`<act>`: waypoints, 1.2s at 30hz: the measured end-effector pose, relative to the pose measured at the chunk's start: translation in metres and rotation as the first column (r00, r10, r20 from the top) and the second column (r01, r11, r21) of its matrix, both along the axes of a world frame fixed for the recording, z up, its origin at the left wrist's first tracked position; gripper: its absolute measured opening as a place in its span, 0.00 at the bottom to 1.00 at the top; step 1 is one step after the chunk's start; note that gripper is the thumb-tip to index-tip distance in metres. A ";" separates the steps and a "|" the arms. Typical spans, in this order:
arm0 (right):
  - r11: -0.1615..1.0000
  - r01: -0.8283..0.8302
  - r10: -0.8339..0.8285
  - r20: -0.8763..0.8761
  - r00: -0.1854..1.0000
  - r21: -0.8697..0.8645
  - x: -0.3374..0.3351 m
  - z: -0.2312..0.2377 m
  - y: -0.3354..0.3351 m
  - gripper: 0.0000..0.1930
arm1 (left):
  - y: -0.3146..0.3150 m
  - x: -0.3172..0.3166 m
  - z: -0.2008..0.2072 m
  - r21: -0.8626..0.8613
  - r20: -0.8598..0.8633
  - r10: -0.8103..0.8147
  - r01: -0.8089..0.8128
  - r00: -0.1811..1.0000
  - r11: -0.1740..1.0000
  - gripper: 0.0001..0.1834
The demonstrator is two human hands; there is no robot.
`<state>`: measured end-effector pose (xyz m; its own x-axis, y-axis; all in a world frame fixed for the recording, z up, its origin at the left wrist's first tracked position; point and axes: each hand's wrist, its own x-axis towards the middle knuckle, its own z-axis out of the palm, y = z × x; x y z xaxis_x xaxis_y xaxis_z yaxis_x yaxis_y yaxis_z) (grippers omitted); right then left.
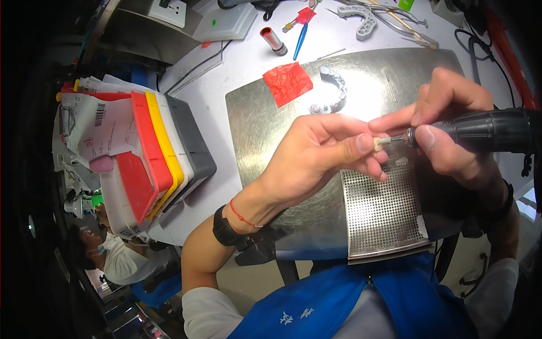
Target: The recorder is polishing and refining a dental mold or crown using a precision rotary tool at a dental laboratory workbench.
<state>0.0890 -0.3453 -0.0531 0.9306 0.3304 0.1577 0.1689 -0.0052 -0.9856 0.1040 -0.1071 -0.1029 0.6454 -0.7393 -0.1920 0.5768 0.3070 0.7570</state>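
Between thumb and fingertips my left hand (316,150) pinches a small cream-coloured dental crown (377,144). My right hand (454,121) is wrapped round a black rotary handpiece (491,131) that comes in from the right. Its thin bit (392,139) points left and meets the crown; whether it is spinning cannot be seen. Both hands are close together, fingertips nearly touching, above a perforated metal grate (381,209). Beyond them, a pale dental arch model (339,90) lies on the steel plate (254,133), beside a square red sheet (287,83).
Stacked red, yellow, white and grey trays (195,141) with papers (96,116) stand at the left. Farther back are a red-and-silver cylinder (273,41), a blue-handled tool (301,39), a grey arch piece (366,24) and a clear box (228,21). Another person (127,260) sits far left.
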 end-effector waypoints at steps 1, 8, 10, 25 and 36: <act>1.000 0.000 0.000 0.000 1.000 -0.001 0.001 0.000 -0.001 0.08 | 0.000 0.000 -0.001 -0.016 0.003 -0.009 0.009 1.000 1.000 0.13; 0.998 -0.020 0.019 -0.024 1.000 -0.057 0.002 -0.004 -0.008 0.09 | -0.001 0.001 0.001 0.002 0.001 -0.001 0.001 1.000 1.000 0.14; 0.996 -0.033 0.034 0.018 0.999 -0.082 0.002 -0.006 -0.008 0.09 | -0.002 0.000 0.000 0.001 0.010 -0.007 0.007 1.000 1.000 0.14; 1.000 -0.005 0.006 -0.048 0.999 0.018 0.000 -0.002 -0.004 0.08 | -0.003 0.001 0.001 -0.002 0.017 -0.008 0.008 1.000 1.000 0.15; 0.999 -0.022 0.022 -0.004 1.000 0.048 -0.001 -0.001 0.000 0.06 | -0.002 0.000 0.000 0.003 0.024 -0.005 0.005 1.000 1.000 0.16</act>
